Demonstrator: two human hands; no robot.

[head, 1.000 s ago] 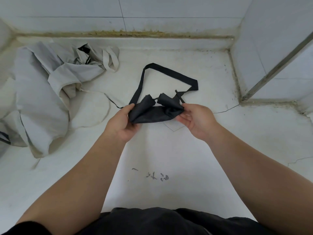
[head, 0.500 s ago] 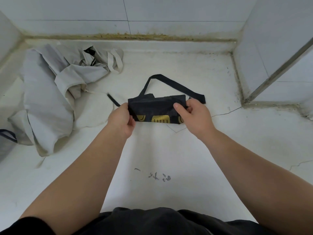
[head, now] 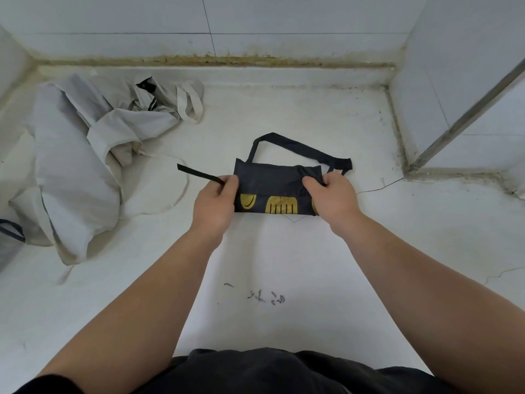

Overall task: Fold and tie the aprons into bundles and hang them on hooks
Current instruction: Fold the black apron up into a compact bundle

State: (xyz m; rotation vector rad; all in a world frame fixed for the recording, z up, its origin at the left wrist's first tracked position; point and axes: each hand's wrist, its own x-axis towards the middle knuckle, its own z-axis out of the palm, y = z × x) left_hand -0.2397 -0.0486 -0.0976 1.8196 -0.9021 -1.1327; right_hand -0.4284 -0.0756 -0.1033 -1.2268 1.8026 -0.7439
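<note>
Hands gripped the folded black apron.
Left hand pinched its tie strap; right hand clutched the other end.

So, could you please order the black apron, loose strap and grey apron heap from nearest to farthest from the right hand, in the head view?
1. black apron, held by the right hand.
2. loose strap, beyond the left hand.
3. grey apron heap, far left.

White tiled walls meet a scuffed, cracked white surface along a grimy yellowed joint.
</note>
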